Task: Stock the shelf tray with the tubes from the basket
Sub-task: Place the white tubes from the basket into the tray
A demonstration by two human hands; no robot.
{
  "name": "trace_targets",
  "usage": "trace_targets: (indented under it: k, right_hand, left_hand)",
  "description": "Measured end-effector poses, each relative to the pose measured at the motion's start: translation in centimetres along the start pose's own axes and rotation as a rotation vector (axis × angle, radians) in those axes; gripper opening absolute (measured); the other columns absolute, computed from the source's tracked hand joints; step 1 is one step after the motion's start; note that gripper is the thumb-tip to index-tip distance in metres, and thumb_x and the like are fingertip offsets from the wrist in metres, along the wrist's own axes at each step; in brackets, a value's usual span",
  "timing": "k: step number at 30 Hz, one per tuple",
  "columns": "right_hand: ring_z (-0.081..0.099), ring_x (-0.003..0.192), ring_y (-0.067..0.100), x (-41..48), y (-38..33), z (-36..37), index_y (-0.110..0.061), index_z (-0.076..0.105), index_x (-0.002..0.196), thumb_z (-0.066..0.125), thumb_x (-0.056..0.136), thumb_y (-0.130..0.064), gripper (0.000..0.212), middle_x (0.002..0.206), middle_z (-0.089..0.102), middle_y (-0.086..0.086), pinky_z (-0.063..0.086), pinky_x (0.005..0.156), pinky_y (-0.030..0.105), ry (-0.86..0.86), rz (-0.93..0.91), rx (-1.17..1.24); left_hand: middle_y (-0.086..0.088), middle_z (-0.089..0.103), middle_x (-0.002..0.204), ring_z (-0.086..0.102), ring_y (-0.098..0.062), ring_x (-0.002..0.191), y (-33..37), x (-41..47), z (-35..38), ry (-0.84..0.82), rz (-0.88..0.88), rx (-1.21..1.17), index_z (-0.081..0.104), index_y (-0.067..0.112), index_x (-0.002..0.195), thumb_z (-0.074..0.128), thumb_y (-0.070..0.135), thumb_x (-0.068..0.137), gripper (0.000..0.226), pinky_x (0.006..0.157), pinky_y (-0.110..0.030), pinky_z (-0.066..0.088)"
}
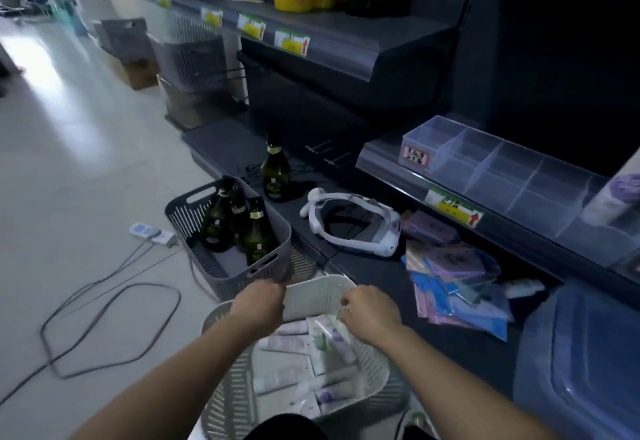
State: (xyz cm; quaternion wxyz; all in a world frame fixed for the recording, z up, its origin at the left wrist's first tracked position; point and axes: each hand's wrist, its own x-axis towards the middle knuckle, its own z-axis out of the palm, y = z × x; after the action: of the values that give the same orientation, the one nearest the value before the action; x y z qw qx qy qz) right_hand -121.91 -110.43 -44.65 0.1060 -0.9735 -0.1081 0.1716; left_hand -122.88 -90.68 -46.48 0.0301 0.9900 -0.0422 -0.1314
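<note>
Shop aisle, pale floor [86, 180], dark shelving [311, 45]: stocking at its opening step

Item 1, tubes [287, 342]: white and lilac, lying loose and crossed in the white basket [318, 296], on the floor at 6 o'clock.
Left hand [258, 304]: curls over the basket's far rim and grips it.
Right hand [370, 311]: at the same rim, fingers curled downward. Whether it holds the rim or a tube cannot be told.
Item 2, shelf tray [502, 176]: clear and divided, on the shelving's lower level at 2 o'clock, well apart from the basket. Most compartments look bare; a blurred lilac object sits at its right end.
Judged step: handling the basket, no tube lifted out yet.
Next move calls for: one hand pinching a single tube and carrying it up towards 2 o'clock.
Surroundings: grey basket [242, 266] of dark bottles [239, 225] at 11 o'clock; white headset [353, 228] at 12; flat packets [457, 287] at 3.
</note>
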Motion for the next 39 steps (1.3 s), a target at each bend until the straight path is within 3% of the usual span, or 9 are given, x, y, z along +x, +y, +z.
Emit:
trace_targets:
  k: [7, 15, 21, 25, 27, 30, 36, 38, 39]
  right_hand:
    - [0.056, 0.115, 0.027, 2.8, 1.4, 7.0, -0.020, 0.064, 0.117, 0.053, 0.091, -0.026, 0.029, 0.124, 0.060, 0.006, 0.046, 0.091, 0.032, -0.221, 0.043, -0.040]
    - [0.057, 0.114, 0.026, 5.6, 3.1, 14.0, -0.019, 0.061, 0.122, 0.053, 0.093, -0.024, 0.031, 0.125, 0.060, 0.007, 0.046, 0.092, 0.031, -0.395, 0.103, -0.029]
    - [0.057, 0.109, 0.026, 7.9, 5.1, 18.7, -0.014, 0.060, 0.118, 0.053, 0.092, -0.021, 0.028, 0.120, 0.060, 0.009, 0.046, 0.087, 0.030, -0.540, 0.138, -0.077]
    - [0.055, 0.111, 0.027, 9.1, 6.2, 21.1, -0.013, 0.054, 0.119, 0.051, 0.091, -0.017, 0.028, 0.123, 0.058, 0.010, 0.045, 0.088, 0.032, -0.608, 0.072, -0.170]
    - [0.053, 0.114, 0.027, 9.7, 6.5, 22.0, -0.012, 0.052, 0.121, 0.051, 0.092, -0.018, 0.029, 0.124, 0.057, 0.011, 0.044, 0.089, 0.031, -0.613, 0.041, -0.224]
    - [0.045, 0.121, 0.025, 10.4, 7.0, 23.3, -0.014, 0.053, 0.124, 0.050, 0.092, -0.019, 0.033, 0.128, 0.054, 0.009, 0.041, 0.095, 0.033, -0.638, 0.030, -0.297]
    - [0.043, 0.123, 0.026, 10.4, 7.5, 24.7, -0.010, 0.053, 0.129, 0.050, 0.092, -0.014, 0.037, 0.133, 0.048, 0.010, 0.039, 0.102, 0.033, -0.625, 0.033, -0.375]
    - [0.048, 0.119, 0.026, 10.2, 7.6, 24.4, -0.011, 0.055, 0.125, 0.051, 0.092, -0.019, 0.035, 0.129, 0.052, 0.010, 0.042, 0.097, 0.033, -0.605, 0.031, -0.297]
    - [0.051, 0.115, 0.027, 10.0, 7.5, 24.0, -0.012, 0.056, 0.121, 0.052, 0.092, -0.024, 0.032, 0.126, 0.055, 0.010, 0.044, 0.093, 0.032, -0.600, 0.040, -0.236]
  left_hand:
    - [-0.009, 0.060, 0.124, 0.055, -0.027, 0.116, -2.7, 1.2, 9.9, -0.184, -0.020, -0.091, 0.060, 0.014, 0.118, 0.049, 0.027, 0.091, 0.032, 0.096, -0.035, 0.046]
    - [-0.009, 0.052, 0.134, 0.048, -0.025, 0.126, -3.2, 1.7, 19.5, -0.461, -0.007, -0.098, 0.051, 0.014, 0.130, 0.048, 0.030, 0.094, 0.039, 0.104, -0.034, 0.039]
    - [-0.010, 0.046, 0.141, 0.043, -0.023, 0.131, -2.0, 1.7, 25.3, -0.693, 0.038, -0.165, 0.043, 0.011, 0.136, 0.049, 0.025, 0.095, 0.043, 0.107, -0.029, 0.032]
    - [-0.008, 0.047, 0.142, 0.048, -0.023, 0.128, -1.4, 2.2, 26.8, -0.787, 0.056, -0.310, 0.027, 0.023, 0.147, 0.046, 0.020, 0.096, 0.054, 0.104, -0.029, 0.037]
    - [-0.007, 0.045, 0.144, 0.046, -0.022, 0.129, -1.2, 2.3, 27.3, -0.806, 0.067, -0.380, 0.023, 0.026, 0.148, 0.045, 0.027, 0.097, 0.056, 0.104, -0.028, 0.035]
    - [-0.002, 0.046, 0.143, 0.047, -0.018, 0.128, -1.1, 2.3, 27.8, -0.769, 0.078, -0.444, 0.033, 0.027, 0.143, 0.051, 0.035, 0.093, 0.055, 0.102, -0.024, 0.035]
    - [-0.002, 0.040, 0.146, 0.041, -0.018, 0.131, -1.7, 2.7, 27.3, -0.839, 0.161, -0.460, 0.032, 0.025, 0.145, 0.054, 0.034, 0.092, 0.058, 0.103, -0.023, 0.031]
    - [-0.003, 0.050, 0.138, 0.051, -0.017, 0.121, -2.2, 3.1, 26.6, -0.816, 0.096, -0.538, 0.036, 0.025, 0.142, 0.053, 0.032, 0.093, 0.052, 0.095, -0.021, 0.037]
    - [-0.004, 0.058, 0.128, 0.060, -0.014, 0.107, -2.4, 3.2, 26.3, -0.787, 0.053, -0.609, 0.039, 0.026, 0.139, 0.052, 0.029, 0.094, 0.047, 0.086, -0.019, 0.044]
